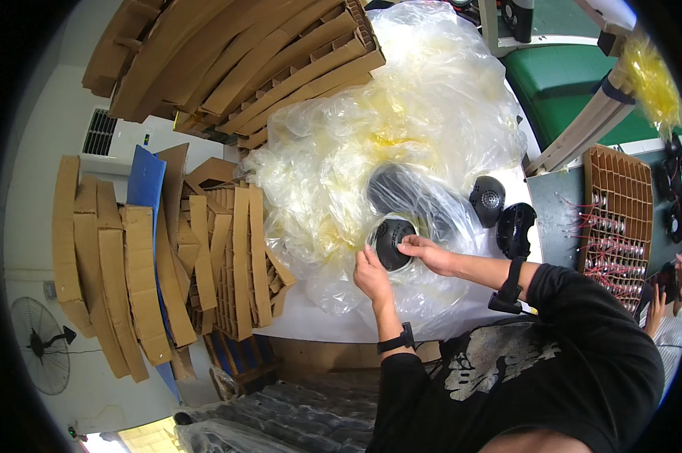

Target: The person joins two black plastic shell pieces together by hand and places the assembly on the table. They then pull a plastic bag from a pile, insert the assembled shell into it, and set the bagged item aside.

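Inside clear plastic bag [401, 128]: black domed shell [393, 243], grille upward, pinched by left hand [371, 275], right hand [425, 253] fingers.

Lighting: bright, even daylight. Glare: pale sheen on the clear plastic bag [401, 113] above both hands. Shadows: soft, dark beneath the forearms. Distortion: strong fisheye; cardboard stacks [129, 264] left of the hands bow; black vignette rings the frame. Focus: sharp at the hands, softer toward the rim.
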A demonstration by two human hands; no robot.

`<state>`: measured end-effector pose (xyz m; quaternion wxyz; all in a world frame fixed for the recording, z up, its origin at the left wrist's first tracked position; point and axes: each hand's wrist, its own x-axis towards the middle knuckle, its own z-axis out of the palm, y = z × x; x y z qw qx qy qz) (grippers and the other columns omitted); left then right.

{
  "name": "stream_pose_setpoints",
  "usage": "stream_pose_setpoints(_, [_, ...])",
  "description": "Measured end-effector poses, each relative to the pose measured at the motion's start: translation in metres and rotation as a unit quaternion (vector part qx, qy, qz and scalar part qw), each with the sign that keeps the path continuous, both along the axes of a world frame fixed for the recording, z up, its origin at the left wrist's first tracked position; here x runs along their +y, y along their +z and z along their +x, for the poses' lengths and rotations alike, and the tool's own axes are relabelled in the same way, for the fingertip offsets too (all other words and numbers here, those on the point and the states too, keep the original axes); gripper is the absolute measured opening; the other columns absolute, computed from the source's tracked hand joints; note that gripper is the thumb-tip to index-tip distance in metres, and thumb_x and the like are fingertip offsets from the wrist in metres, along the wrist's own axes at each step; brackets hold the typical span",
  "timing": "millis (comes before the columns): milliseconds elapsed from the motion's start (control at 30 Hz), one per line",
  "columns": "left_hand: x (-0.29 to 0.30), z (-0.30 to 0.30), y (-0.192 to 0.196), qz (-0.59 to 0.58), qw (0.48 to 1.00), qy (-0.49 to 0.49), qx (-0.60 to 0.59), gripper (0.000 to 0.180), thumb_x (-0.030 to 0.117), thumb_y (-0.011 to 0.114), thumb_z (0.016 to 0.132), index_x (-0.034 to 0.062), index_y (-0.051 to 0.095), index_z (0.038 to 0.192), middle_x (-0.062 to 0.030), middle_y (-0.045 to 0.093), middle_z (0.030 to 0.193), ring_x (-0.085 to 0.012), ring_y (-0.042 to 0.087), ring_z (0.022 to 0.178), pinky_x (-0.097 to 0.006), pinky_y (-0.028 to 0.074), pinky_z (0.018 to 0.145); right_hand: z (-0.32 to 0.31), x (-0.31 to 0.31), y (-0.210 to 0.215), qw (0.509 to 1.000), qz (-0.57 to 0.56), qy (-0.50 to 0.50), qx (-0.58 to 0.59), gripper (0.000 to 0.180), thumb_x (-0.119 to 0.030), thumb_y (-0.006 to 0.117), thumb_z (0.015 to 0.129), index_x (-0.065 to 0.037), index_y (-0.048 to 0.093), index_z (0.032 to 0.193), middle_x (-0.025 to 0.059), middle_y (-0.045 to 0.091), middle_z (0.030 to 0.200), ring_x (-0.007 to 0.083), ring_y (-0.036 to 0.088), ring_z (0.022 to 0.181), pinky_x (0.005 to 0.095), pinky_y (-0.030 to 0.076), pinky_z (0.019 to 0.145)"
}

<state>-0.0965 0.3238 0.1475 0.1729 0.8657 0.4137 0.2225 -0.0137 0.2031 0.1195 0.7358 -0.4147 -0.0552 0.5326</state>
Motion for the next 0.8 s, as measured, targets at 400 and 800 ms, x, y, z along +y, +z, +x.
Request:
stream_pose_setpoints(400, [0.04,0.023,0.014,0.08,0.992,-0.048,-0.088,0.031,0.019,0.049,0.092,-0.0007,0.05,0.068,-0.0192,0.05,0.056,-0.0377,0.05,0.052,-0.044,0.039,0.05,0.022,-0.008,0.049,0.997,0.006,-0.001,0.074,0.045,-0.044,0.067,0.08,-0.002,0.059,0.096,0.0052,0.054,0.099,0.0149,0.042,0.098,0.0299,0.026,0.093])
stream_pose_setpoints(800, [-0.02,0.011,0.027,-0.175,0.976,0.04,-0.123,0.038,0.031,0.056,0.089,-0.0057,0.047,0.087,-0.019,0.057,0.085,-0.0239,0.054,0.075,-0.035,0.043,0.071,0.028,0.01,0.051,0.996,-0.001,-0.04,0.077,0.032,-0.034,0.064,0.085,-0.005,0.055,0.093,0.0044,0.054,0.101,0.0125,0.044,0.102,0.0282,0.029,0.092])
